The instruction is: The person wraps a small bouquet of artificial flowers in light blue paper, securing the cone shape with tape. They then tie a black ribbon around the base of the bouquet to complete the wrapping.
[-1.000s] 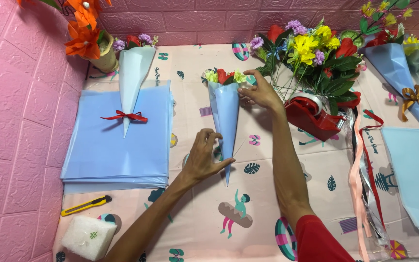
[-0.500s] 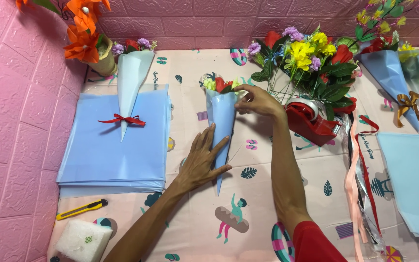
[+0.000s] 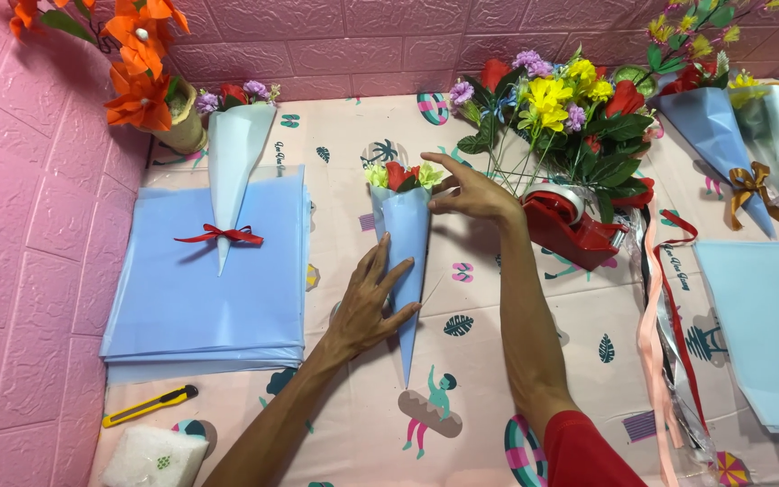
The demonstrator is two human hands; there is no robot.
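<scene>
A light-blue paper cone bouquet (image 3: 404, 236) with red and pale green flowers at its mouth lies on the patterned pink tablecloth (image 3: 498, 379), tip pointing toward me. My left hand (image 3: 370, 302) lies flat on the cone's lower left side, fingers spread. My right hand (image 3: 469, 189) touches the cone's upper right edge near the flowers, fingers extended. Neither hand grips anything.
A stack of blue sheets (image 3: 205, 289) lies at left with a finished cone tied with a red bow (image 3: 227, 185) on it. A red tape dispenser (image 3: 574, 225) and loose flowers (image 3: 561, 113) sit right of my hand. Ribbons (image 3: 664, 316), more blue paper (image 3: 764, 329), a yellow cutter (image 3: 149, 406).
The view shifted slightly. My left hand slid a little down and flatter on the cone; my right hand stays at the cone's top edge.
</scene>
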